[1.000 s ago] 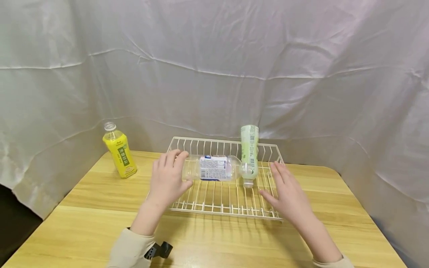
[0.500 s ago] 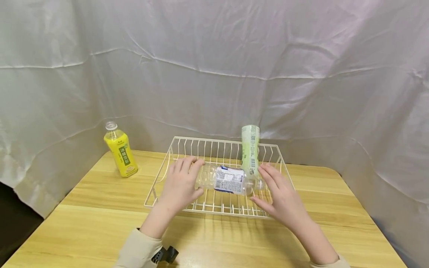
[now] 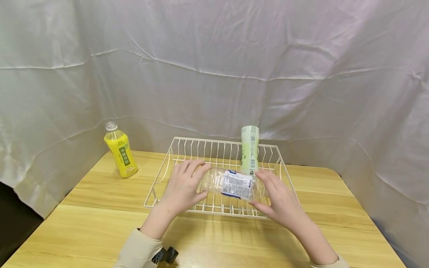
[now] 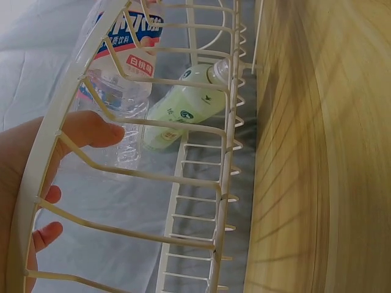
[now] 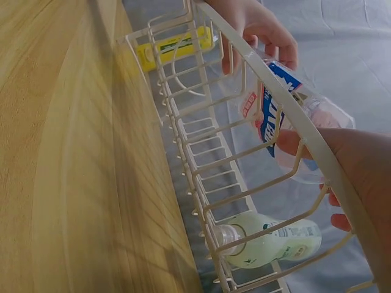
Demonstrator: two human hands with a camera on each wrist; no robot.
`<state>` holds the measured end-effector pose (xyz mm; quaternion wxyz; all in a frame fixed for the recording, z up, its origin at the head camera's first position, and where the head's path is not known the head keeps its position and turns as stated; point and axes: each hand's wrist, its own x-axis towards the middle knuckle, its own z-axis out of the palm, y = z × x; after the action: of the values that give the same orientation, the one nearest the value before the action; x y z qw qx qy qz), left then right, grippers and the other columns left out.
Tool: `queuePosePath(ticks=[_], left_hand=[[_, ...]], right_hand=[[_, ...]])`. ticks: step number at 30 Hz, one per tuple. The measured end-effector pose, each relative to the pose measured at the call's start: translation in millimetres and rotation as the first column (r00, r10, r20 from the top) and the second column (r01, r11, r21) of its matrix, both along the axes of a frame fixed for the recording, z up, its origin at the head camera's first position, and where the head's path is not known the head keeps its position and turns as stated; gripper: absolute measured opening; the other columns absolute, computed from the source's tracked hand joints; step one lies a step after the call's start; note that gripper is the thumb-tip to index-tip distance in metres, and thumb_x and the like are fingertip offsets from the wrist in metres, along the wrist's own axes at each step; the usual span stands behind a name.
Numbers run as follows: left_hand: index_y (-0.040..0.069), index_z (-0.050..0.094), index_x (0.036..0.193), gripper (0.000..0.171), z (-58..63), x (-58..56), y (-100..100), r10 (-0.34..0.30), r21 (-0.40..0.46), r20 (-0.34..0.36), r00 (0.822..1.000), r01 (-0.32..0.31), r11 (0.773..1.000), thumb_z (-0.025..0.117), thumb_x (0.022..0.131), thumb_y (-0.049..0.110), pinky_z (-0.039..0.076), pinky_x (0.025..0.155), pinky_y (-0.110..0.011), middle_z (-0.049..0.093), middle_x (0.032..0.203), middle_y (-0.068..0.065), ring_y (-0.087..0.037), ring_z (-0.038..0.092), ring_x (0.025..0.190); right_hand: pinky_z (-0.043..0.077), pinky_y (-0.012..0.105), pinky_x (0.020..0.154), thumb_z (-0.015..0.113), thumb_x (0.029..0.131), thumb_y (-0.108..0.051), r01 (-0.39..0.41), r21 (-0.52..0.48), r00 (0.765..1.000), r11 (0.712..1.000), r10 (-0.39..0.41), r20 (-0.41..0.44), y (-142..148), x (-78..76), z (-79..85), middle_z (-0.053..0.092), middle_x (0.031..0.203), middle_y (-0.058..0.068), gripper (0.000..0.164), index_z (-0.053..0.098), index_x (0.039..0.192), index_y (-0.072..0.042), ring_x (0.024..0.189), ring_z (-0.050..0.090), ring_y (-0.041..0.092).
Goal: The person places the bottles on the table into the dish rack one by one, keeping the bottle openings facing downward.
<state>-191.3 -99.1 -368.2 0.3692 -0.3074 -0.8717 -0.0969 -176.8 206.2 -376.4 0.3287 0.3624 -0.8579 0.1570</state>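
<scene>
A clear plastic bottle [image 3: 237,185] with a blue and white label lies on its side above a white wire rack [image 3: 218,141]. My left hand [image 3: 183,185] grips its base end, thumb in front and fingers behind. Around its neck end my right hand [image 3: 280,198] holds on, covering the mouth. The right wrist view shows the thumb on the bottle [image 5: 314,110] behind the rack's rim. A pale green bottle [image 3: 250,149] leans neck-down in the rack at the back right, partly covered by the clear bottle.
A yellow-labelled bottle [image 3: 121,154] stands upright on the wooden table [image 3: 100,219], left of the rack. A grey curtain [image 3: 214,74] hangs behind and along both sides. A black strap [image 3: 165,255] sits at the left wrist.
The clear bottle has moved right and nearer me, and its neck end tilts lower. My right hand, apart from it earlier, has closed around the neck end.
</scene>
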Motion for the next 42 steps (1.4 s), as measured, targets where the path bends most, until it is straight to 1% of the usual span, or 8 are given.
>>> queuePosePath(ticks=[7, 11, 15, 18, 26, 32, 37, 42], left_hand=[[0.017, 0.055, 0.131, 0.068, 0.6, -1.2, -1, -0.049, 0.054, 0.015, 0.999, 0.048, 0.997, 0.081, 0.071, 0.037, 0.043, 0.093, -0.042, 0.058, 0.13, -0.003, -0.026, 0.05, 0.117], [0.014, 0.051, 0.137, 0.075, 2.7, -0.2, -1, -0.055, 0.096, 0.086, 0.995, 0.047, 0.994, 0.078, 0.075, 0.046, 0.042, 0.099, -0.045, 0.056, 0.133, -0.005, -0.028, 0.049, 0.122], [0.013, 0.042, 0.145, 0.086, 4.5, 1.5, -1, -0.046, 0.129, 0.202, 0.978, 0.02, 0.991, 0.073, 0.077, 0.054, 0.038, 0.106, -0.047, 0.052, 0.139, -0.007, -0.028, 0.046, 0.129], [0.015, 0.038, 0.148, 0.089, 4.8, 1.9, -1, -0.045, 0.146, 0.244, 0.969, 0.009, 0.989, 0.073, 0.077, 0.056, 0.037, 0.109, -0.048, 0.05, 0.142, -0.006, -0.027, 0.044, 0.131], [0.018, 0.032, 0.151, 0.096, 4.2, 1.5, -2, -0.058, 0.142, 0.169, 0.984, 0.034, 0.989, 0.077, 0.074, 0.053, 0.039, 0.104, -0.047, 0.049, 0.141, -0.006, -0.027, 0.044, 0.13], [0.016, 0.036, 0.149, 0.094, 2.8, -0.1, -3, -0.079, 0.129, 0.106, 0.991, 0.065, 0.989, 0.079, 0.073, 0.051, 0.04, 0.102, -0.045, 0.05, 0.139, -0.006, -0.026, 0.045, 0.128], [0.015, 0.04, 0.146, 0.092, 2.8, -0.4, -3, -0.09, 0.127, 0.082, 0.993, 0.079, 0.989, 0.081, 0.071, 0.05, 0.041, 0.103, -0.045, 0.052, 0.137, -0.006, -0.027, 0.046, 0.128], [0.015, 0.043, 0.144, 0.09, 4.2, 0.5, -4, -0.13, 0.144, 0.073, 0.989, 0.119, 0.982, 0.079, 0.071, 0.052, 0.04, 0.105, -0.048, 0.054, 0.136, -0.006, -0.027, 0.049, 0.127]], right_hand=[[0.055, 0.04, 0.083, 0.083, 0.066, -0.033, 0.042, -0.012, 0.993, 0.999, -0.041, 0.112, 0, 2.7, 0.5, 0.061, 0.112, 0.007, 0.076, 0.051, 0.126, 0.001, 0.102, 0.059, 0.02], [0.055, 0.039, 0.079, 0.085, 0.065, -0.031, 0.069, -0.047, 0.977, 0.997, -0.058, 0.203, 0, 5.1, 0.9, 0.061, 0.109, 0.005, 0.074, 0.051, 0.125, -0.003, 0.097, 0.058, 0.017], [0.056, 0.037, 0.079, 0.086, 0.067, -0.027, 0.086, -0.118, 0.943, 0.989, -0.043, 0.33, 1, 7.3, 3.2, 0.063, 0.109, 0.004, 0.071, 0.052, 0.125, -0.004, 0.096, 0.06, 0.016], [0.057, 0.035, 0.079, 0.086, 0.069, -0.025, 0.092, -0.165, 0.908, 0.982, -0.014, 0.418, 3, 8.3, 5.8, 0.065, 0.109, 0.003, 0.068, 0.053, 0.126, -0.006, 0.097, 0.063, 0.015], [0.056, 0.04, 0.084, 0.082, 0.075, -0.029, 0.086, -0.187, 0.854, 0.979, 0.024, 0.519, 8, 9.5, 9.4, 0.069, 0.113, 0.003, 0.065, 0.055, 0.131, -0.007, 0.1, 0.065, 0.018], [0.055, 0.042, 0.083, 0.08, 0.078, -0.032, 0.097, -0.168, 0.825, 0.981, 0.015, 0.566, 9, 8.9, 9.0, 0.071, 0.113, 0.005, 0.064, 0.055, 0.131, -0.007, 0.101, 0.067, 0.024], [0.054, 0.046, 0.084, 0.077, 0.08, -0.036, 0.11, -0.169, 0.789, 0.979, 0.017, 0.614, 10, 9.4, 10.4, 0.07, 0.115, 0.006, 0.063, 0.055, 0.133, -0.008, 0.103, 0.066, 0.027], [0.055, 0.046, 0.082, 0.076, 0.081, -0.034, 0.099, -0.18, 0.768, 0.979, 0.04, 0.639, 11, 11.2, 12.1, 0.069, 0.116, 0.009, 0.063, 0.055, 0.133, -0.006, 0.103, 0.065, 0.028]])
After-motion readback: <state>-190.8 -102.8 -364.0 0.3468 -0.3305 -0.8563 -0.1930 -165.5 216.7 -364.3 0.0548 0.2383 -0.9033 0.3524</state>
